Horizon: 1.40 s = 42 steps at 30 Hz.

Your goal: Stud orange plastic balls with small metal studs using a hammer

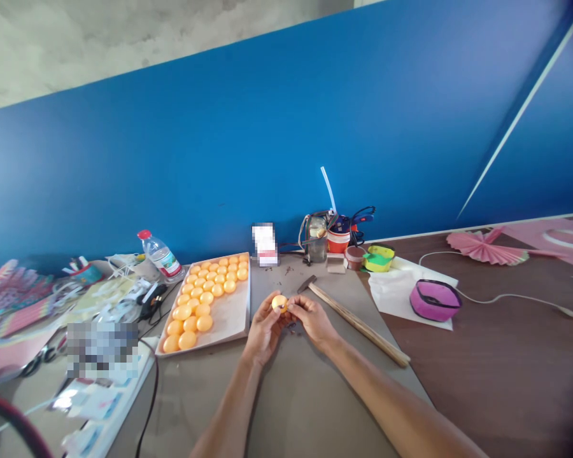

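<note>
An orange ball, like a ping-pong ball, is held in the fingers of my left hand above the grey mat. A small dark spot shows on its near side. Pinched fingers of my right hand meet the ball's right side; whatever is between them is too small to make out. To the left, a shallow cardboard tray bears rows of similar orange balls. A hammer with a wooden handle lies right of my hands, its head pointing away from me.
At the back stand a water bottle, a phone-like screen, a glass jar and an orange cup. A purple mesh band lies on white paper at right. Cables and clutter cover the left side; a blue partition rises behind.
</note>
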Tool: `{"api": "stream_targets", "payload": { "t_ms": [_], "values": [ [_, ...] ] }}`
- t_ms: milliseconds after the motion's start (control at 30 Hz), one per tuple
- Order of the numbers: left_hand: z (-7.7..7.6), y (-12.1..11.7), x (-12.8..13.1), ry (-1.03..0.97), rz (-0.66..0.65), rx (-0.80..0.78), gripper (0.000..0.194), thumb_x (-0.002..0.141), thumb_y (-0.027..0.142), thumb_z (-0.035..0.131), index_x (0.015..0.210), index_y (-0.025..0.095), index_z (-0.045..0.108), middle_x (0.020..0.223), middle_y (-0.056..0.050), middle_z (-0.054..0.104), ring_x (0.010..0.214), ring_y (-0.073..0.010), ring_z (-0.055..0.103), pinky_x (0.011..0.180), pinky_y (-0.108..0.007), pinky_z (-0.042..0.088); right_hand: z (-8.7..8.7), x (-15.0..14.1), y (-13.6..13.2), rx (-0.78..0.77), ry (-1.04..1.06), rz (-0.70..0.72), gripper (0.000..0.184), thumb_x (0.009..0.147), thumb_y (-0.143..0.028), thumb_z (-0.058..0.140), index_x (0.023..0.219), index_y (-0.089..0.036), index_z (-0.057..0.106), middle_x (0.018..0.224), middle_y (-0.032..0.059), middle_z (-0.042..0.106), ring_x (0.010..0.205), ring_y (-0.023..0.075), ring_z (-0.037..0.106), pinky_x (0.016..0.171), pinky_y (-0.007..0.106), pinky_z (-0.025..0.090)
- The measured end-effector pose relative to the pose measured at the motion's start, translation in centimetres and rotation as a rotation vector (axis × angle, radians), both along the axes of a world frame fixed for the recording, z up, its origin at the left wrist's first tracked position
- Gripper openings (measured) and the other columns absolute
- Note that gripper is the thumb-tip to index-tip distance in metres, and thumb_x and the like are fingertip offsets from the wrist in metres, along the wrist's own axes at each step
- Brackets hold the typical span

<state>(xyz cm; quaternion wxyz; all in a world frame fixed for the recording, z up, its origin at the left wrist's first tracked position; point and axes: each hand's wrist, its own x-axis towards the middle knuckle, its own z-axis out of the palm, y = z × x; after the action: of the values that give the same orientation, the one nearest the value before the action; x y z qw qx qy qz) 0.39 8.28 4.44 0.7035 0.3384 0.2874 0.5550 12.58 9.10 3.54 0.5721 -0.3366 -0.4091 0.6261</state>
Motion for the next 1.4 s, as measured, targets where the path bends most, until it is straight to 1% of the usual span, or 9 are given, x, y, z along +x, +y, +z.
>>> {"api": "stream_targets", "payload": {
  "t_ms": [233,400,733,867,1033,1133,1267,1333,1400],
  "values": [
    [-0.2,-0.1,0.1,0.035,0.005,0.027,0.040,0.070,0.024,0.067,0.109,0.020,0.058,0.090,-0.004,0.064,0.074,-0.0139,0.060,0.076,-0.032,0.045,-0.5,0.1,0.2,0.007,-0.041,0.013,0.019,0.067,-0.035,0.062,0.063,-0.019,0.053,0.053,-0.0051,0.048,0.053,0.0103,0.043,0.056,0.024,0.034],
    [-0.2,-0.2,0.2,0.069,0.035,0.037,0.039,0.068,0.025,0.069,0.105,0.020,0.060,0.087,-0.002,0.063,0.071,-0.0124,0.058,0.072,-0.029,0.044,-0.6,0.2,0.2,0.013,-0.092,0.000,0.018,0.067,-0.034,0.061,0.065,-0.019,0.052,0.053,-0.0051,0.049,0.052,0.0103,0.044,0.055,0.024,0.035],
    [0.1,-0.5,0.4,0.117,0.068,0.067,0.036,0.071,0.025,0.066,0.105,0.018,0.058,0.086,-0.002,0.061,0.067,-0.0119,0.056,0.067,-0.028,0.045,-1.1,-0.1,0.3,-0.041,-0.070,-0.020,0.023,0.064,-0.037,0.063,0.064,-0.021,0.047,0.050,-0.0063,0.049,0.050,0.0099,0.044,0.051,0.023,0.034],
    [-0.3,-0.4,0.3,0.147,0.063,0.089,0.035,0.073,0.024,0.064,0.107,0.018,0.058,0.086,-0.002,0.060,0.069,-0.0122,0.056,0.068,-0.029,0.045,-1.2,0.0,0.3,-0.056,-0.063,-0.026,0.022,0.064,-0.036,0.062,0.064,-0.021,0.047,0.050,-0.0063,0.049,0.049,0.0098,0.044,0.051,0.023,0.034],
    [-1.2,-0.3,0.3,0.193,0.107,0.081,0.039,0.069,0.024,0.068,0.107,0.017,0.059,0.090,-0.003,0.062,0.072,-0.0129,0.056,0.071,-0.027,0.045,-1.3,0.0,0.2,-0.091,-0.068,-0.030,0.020,0.065,-0.034,0.062,0.065,-0.020,0.047,0.048,-0.0063,0.049,0.048,0.0102,0.043,0.049,0.023,0.033],
    [-1.2,-0.3,0.4,0.132,0.085,0.060,0.039,0.071,0.024,0.066,0.109,0.019,0.058,0.089,-0.003,0.062,0.072,-0.0121,0.057,0.071,-0.027,0.045,-1.0,-0.1,0.3,-0.087,-0.033,-0.028,0.022,0.063,-0.033,0.064,0.064,-0.020,0.047,0.048,-0.0069,0.047,0.048,0.0091,0.042,0.050,0.022,0.032],
    [-0.4,-0.2,0.2,-0.008,0.044,0.002,0.040,0.072,0.023,0.066,0.110,0.019,0.057,0.091,-0.004,0.063,0.072,-0.0115,0.058,0.072,-0.026,0.045,-0.7,-0.1,0.5,-0.061,0.027,-0.022,0.023,0.065,-0.038,0.061,0.066,-0.020,0.047,0.051,-0.0069,0.045,0.047,0.0086,0.040,0.051,0.023,0.033],
    [0.0,-0.1,0.0,-0.059,0.036,-0.029,0.041,0.072,0.022,0.065,0.112,0.020,0.055,0.092,-0.004,0.064,0.072,-0.0113,0.059,0.072,-0.026,0.046,-0.8,0.3,0.7,-0.010,-0.104,-0.076,0.019,0.069,-0.037,0.057,0.068,-0.020,0.050,0.055,-0.0052,0.048,0.049,0.0101,0.043,0.053,0.024,0.035],
    [0.3,0.0,-0.3,-0.090,0.032,-0.050,0.042,0.073,0.022,0.064,0.114,0.020,0.054,0.094,-0.005,0.064,0.071,-0.0112,0.059,0.071,-0.026,0.047,-1.1,0.7,0.8,0.075,-0.392,-0.169,0.012,0.072,-0.031,0.053,0.074,-0.020,0.055,0.064,-0.0014,0.055,0.059,0.0131,0.050,0.059,0.026,0.039]
  ]
}}
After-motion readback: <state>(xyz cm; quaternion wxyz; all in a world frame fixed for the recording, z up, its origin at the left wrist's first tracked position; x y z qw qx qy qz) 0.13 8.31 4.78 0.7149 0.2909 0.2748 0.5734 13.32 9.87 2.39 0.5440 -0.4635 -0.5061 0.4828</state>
